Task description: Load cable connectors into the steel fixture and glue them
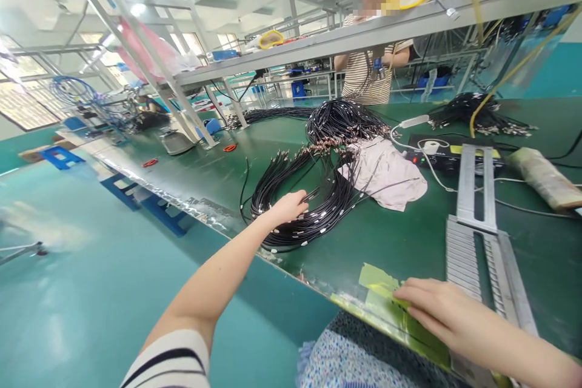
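We stand at a long green workbench [409,242], with a teal floor [91,297] to our left and a metal shelf [409,27] running above the bench. Across from us, a co-worker [366,76] in a striped top holds both hands up near a small dark object, too unclear for us to name. Blue stools [61,157] stand on the floor beside the bench.

On the bench lie a pink cloth [384,173], a black electrical unit [450,154], a slotted metal rack [482,236] and a wrapped roll [545,179]. Further black cable bundles [345,121] with metal connectors are heaped beyond the cloth.

Our main bundle of black cables [313,224] lies on the green surface in long loops, just in front of the cloth. Our left hand [286,209] rests on top of it, fingers together, but we cannot tell whether they are clamped on any cable. Our right hand [441,309] lies flat and open, apart from the cables, its fingers [411,297] touching yellow-green tape [382,285] stuck along the bench edge
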Action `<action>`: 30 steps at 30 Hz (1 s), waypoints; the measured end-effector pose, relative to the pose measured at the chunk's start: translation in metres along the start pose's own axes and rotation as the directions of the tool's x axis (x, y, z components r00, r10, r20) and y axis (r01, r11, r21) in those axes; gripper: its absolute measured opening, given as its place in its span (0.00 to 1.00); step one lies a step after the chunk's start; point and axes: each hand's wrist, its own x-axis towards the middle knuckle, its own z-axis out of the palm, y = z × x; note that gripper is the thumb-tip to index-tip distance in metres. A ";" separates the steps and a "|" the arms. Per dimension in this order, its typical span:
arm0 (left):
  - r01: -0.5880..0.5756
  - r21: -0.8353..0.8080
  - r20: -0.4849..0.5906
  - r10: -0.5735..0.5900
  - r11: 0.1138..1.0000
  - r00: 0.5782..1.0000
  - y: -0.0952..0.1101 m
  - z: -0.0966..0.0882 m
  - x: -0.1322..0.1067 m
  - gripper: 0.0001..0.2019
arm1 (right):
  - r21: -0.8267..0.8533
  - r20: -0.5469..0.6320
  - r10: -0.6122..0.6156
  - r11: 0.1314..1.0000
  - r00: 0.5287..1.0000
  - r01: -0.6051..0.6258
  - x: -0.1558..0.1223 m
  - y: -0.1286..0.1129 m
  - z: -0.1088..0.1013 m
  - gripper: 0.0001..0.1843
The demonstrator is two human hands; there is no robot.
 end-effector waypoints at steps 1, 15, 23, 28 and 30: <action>-0.017 -0.004 0.021 0.017 1.000 1.000 0.002 0.001 -0.002 0.14 | 0.005 0.042 -0.010 1.000 0.999 0.010 0.001 -0.001 0.000 0.14; -0.028 0.108 0.075 0.020 0.994 0.997 0.023 0.032 -0.010 0.15 | 0.022 0.242 -0.056 0.998 0.969 0.052 0.026 -0.026 0.008 0.13; -0.059 -0.035 0.007 0.059 0.998 0.998 0.014 0.018 -0.009 0.08 | 0.061 0.272 -0.042 0.998 0.961 0.027 0.034 -0.033 0.016 0.12; -0.094 -0.202 -0.017 0.092 0.975 0.996 -0.002 0.002 -0.011 0.05 | 0.698 0.238 0.095 0.675 0.966 -0.239 0.064 -0.025 0.020 0.05; -0.120 -0.223 -0.062 0.109 0.967 0.992 -0.001 0.000 -0.016 0.04 | 0.904 0.278 0.245 0.259 0.929 -0.339 0.098 -0.023 0.023 0.09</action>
